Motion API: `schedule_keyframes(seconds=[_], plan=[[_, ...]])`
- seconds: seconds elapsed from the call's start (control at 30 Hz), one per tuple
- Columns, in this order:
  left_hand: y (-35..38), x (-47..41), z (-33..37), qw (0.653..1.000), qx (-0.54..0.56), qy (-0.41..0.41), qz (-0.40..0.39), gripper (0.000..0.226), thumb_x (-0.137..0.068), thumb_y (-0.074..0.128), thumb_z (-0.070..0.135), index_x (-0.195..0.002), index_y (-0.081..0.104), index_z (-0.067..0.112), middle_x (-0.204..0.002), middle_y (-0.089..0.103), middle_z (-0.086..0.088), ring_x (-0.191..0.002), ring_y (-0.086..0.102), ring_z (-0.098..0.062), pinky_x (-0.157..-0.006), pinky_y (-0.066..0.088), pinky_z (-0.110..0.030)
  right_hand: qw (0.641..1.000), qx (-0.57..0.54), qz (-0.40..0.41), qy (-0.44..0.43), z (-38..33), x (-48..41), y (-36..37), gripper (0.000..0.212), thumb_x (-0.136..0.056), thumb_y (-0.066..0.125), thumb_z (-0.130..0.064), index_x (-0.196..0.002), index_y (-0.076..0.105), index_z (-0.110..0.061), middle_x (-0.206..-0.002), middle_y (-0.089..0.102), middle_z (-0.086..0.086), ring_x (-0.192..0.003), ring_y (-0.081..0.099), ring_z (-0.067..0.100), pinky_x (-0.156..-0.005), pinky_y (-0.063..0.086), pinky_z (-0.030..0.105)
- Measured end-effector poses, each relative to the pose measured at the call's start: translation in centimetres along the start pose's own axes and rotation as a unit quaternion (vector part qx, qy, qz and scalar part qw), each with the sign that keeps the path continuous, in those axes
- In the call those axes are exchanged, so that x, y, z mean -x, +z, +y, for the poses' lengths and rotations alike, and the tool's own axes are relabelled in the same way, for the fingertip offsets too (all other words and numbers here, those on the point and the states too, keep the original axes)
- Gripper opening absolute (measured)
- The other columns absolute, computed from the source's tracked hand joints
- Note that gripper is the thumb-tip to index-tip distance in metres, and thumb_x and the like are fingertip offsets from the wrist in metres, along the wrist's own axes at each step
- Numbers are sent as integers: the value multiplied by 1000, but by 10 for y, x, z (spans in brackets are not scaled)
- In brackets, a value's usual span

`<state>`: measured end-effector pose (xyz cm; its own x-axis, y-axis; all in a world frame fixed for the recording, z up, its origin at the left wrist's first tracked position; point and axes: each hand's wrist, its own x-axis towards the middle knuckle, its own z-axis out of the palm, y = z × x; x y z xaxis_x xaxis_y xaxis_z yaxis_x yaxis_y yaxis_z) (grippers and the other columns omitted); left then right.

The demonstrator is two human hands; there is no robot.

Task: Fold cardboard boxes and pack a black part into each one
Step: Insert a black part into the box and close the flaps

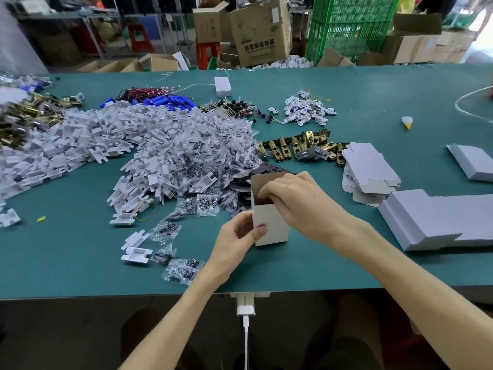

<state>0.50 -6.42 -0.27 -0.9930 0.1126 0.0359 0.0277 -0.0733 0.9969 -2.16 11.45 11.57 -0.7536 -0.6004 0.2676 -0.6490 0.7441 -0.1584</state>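
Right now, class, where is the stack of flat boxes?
In the head view, the stack of flat boxes lies right of the right hand, beside the brass latches.

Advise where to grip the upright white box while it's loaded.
Low on its left corner, coming from the left, probably. The box stands upright, top open, with the right hand at its mouth, so the top must stay free. The left hand pinches it there, thumb on the front face.
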Motion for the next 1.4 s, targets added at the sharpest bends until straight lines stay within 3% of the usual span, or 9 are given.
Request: schedule_keyframes(seconds=[0.1, 0.2, 0.33, 0.43, 0.6, 0.73, 0.83, 1.17, 1.4], plan=[[1, 0, 0, 1000, -8, -10, 13, 32, -94, 71, 26, -124, 67, 16, -118, 77, 4, -112, 71, -12, -90, 55, -22, 988, -116, 97, 34, 12, -1, 2, 24, -103, 52, -5, -117, 69, -13, -111, 68, -7, -107, 55, 12, -94, 43, 25], [1, -1, 0, 999, -29, -17, 22, 23, -98, 68, 23, -121, 66, 20, -118, 76, 4, -111, 71, -10, -90, 55, -22, 948, -231, 169, 139, 33, -9, 11, 24, -101, 54, -4, -117, 69, -14, -110, 68, -10, -102, 59, 3, -88, 44, 12], [1, 1, 0, 1000, -22, -12, 18, 26, -95, 69, 26, -119, 67, 20, -118, 76, 5, -110, 71, -8, -90, 55, -22, 937, -243, 100, 229, 69, -28, 33, 28, -99, 57, -3, -124, 65, -12, -114, 70, 0, -103, 63, 13, -95, 48, 22], [-1, 1, -1, 1000, -6, -3, 26, 34, -92, 68, 33, -123, 67, 17, -120, 76, 5, -113, 70, -12, -93, 55, -25, 949, -234, 27, 210, 83, -41, 50, 39, -96, 65, -6, -135, 62, -9, -130, 66, 6, -118, 61, 22, -104, 45, 28], [-7, -3, -4, 988, 112, -47, 92, 39, -95, 63, 37, -125, 64, 12, -123, 75, -6, -117, 69, -27, -99, 56, -45, 975, -190, -48, 109, 75, -67, 71, 54, -96, 71, -20, -146, 53, -8, -149, 55, 9, -139, 49, 23, -116, 37, 39], [-6, -4, -5, 990, 92, -52, 92, 42, -96, 65, 43, -124, 64, 12, -120, 76, -5, -113, 70, -24, -93, 58, -38, 981, -158, -32, 106, 75, -72, 88, 42, -93, 68, -6, -134, 63, -8, -135, 63, 12, -129, 53, 30, -108, 42, 43], [-6, -4, -6, 991, 88, -53, 87, 43, -93, 64, 42, -125, 64, 13, -120, 76, -4, -112, 71, -23, -95, 58, -39, 981, -111, -36, 157, 80, -69, 93, 39, -96, 64, -12, -135, 60, -9, -126, 58, 14, -122, 48, 35, -102, 42, 48], [-7, -4, -6, 994, 70, -50, 75, 37, -100, 65, 38, -122, 65, 8, -117, 76, -4, -107, 70, -19, -86, 57, -29, 963, -138, -26, 229, 79, -74, 99, 41, -100, 60, -22, -138, 52, -7, -135, 46, 16, -128, 40, 35, -107, 40, 49], [-6, -3, -6, 996, 54, -40, 64, 40, -95, 64, 40, -122, 65, 10, -118, 75, -5, -108, 70, -21, -93, 58, -39, 950, -114, -58, 285, 78, -95, 97, 37, -97, 62, -18, -132, 54, -6, -136, 48, 19, -128, 39, 38, -107, 37, 43]])
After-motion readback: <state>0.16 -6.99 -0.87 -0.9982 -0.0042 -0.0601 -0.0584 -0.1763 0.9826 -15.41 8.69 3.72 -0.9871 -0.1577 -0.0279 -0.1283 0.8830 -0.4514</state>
